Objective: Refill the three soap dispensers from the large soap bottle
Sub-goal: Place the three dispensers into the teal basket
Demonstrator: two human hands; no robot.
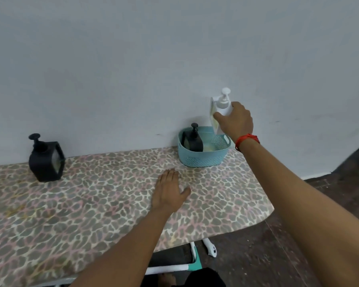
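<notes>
While the left hand [168, 192] lies flat on the table [91, 204], with its fingers straight and together and the thumb a little to the side, it holds nothing. The right hand [237, 121] is stretched forward to the wall [133, 69] and grips the body of the white dispenser [223, 104], the thumb on one side and the fingers curled around the other side. This dispenser is upright, close to the wall, above the far right corner of the basket [203, 158]. Its pump head points up, and a pale yellow strip shows along its left edge. I cannot tell if it hangs on the wall or is only held by the hand. A red thread [247, 139] is tied around the right wrist.

The basket is light blue and stands at the back right part of the table, just beside the wall. Inside it, at the left side, one black dispenser [193, 139] stands upright. A second black dispenser [45, 160] stands on the table far to the left, well apart from the basket. The table has a spotted cover in grey and pink.
</notes>
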